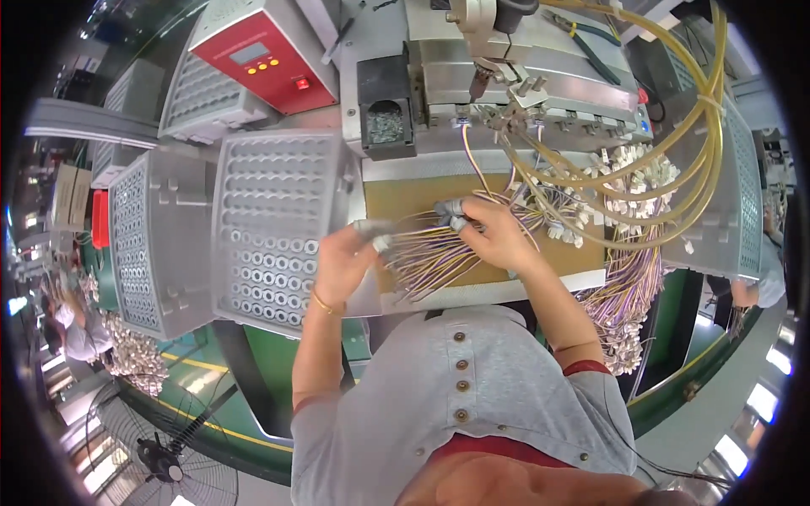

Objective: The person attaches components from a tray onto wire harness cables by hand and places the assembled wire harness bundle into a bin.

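A bundle of thin purple, yellow and white wires (439, 257) lies fanned across a tan work board (506, 274). My right hand (494, 232), with grey finger covers on its fingertips, is closed around wires at the top of the bundle. At the bundle's left end is my left hand (342, 261), its covered fingertips smeared by motion, so whether they grip a wire is unclear. Two wires rise from the board to a metal fixture (531, 122), where small white connectors sit. Above it hangs a machine head with a pointed brown tip (479, 84).
A grey tray (283, 160) with rows of ring-shaped parts stands left of the board. Behind it is a red control box (266, 63). A black bin (386, 118) sits beside the fixture. Yellow hoses (713, 126) loop over white-connector wire bundles (629, 181) at right. Pliers (591, 51) lie on the machine.
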Available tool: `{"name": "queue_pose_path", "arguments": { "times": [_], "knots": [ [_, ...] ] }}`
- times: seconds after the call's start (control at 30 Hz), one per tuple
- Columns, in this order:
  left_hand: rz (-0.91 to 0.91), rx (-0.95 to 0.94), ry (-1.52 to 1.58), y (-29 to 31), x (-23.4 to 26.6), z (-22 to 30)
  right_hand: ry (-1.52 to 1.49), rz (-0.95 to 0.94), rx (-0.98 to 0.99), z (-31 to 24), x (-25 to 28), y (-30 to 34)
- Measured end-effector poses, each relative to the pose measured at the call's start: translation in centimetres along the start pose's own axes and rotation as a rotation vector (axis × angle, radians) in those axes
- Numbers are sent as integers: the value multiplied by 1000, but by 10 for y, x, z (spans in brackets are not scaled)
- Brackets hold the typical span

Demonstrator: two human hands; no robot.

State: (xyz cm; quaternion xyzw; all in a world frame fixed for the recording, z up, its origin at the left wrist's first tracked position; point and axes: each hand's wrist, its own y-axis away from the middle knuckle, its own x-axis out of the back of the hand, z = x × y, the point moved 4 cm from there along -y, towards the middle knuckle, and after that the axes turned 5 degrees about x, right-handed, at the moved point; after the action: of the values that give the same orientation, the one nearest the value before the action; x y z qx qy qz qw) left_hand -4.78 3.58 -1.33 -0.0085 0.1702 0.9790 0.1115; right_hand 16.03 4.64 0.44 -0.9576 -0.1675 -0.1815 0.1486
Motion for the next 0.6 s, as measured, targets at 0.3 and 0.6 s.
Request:
{"name": "queue_pose_path", "arguments": {
  "times": [0.3,0.6],
  "knots": [
    [47,8,164,-3,16,-5,224,82,462,-30,-27,-5],
    [1272,509,-1641,29,285,-104,-178,-79,16,-26,1,10]
  ]
}}
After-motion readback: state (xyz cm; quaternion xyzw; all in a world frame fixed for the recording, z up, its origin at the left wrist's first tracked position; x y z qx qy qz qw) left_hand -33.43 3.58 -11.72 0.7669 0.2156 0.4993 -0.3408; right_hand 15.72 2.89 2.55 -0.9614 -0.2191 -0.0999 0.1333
